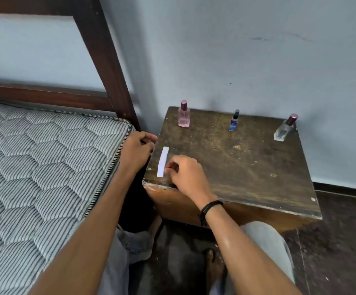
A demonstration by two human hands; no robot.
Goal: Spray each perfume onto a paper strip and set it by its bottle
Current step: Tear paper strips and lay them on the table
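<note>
1. A bed [34, 167] with a striped, quilted mattress fills the left of the frame, with its dark wooden frame rising at the upper left.
2. The worn brown wooden tabletop [247, 167] sits right of centre, against a pale wall.
3. The left hand [137, 150] is at the tabletop's left edge, beside the mattress corner. Its fingers are curled, but I cannot tell whether it holds anything.
4. The right hand [185, 173] is over the tabletop's lower left corner, its fingertips pinching the lower right edge of the paper strip [163, 161].
5. The white paper strip lies lengthwise near the tabletop's left edge, between the two hands.
6. Three bottles stand well apart along the far edge of the tabletop: a pink bottle [184, 114] at the left, a small blue bottle [234, 121] in the middle and a clear bottle [284, 128] at the right.
7. A black wristband [210, 208] circles the right wrist.
</note>
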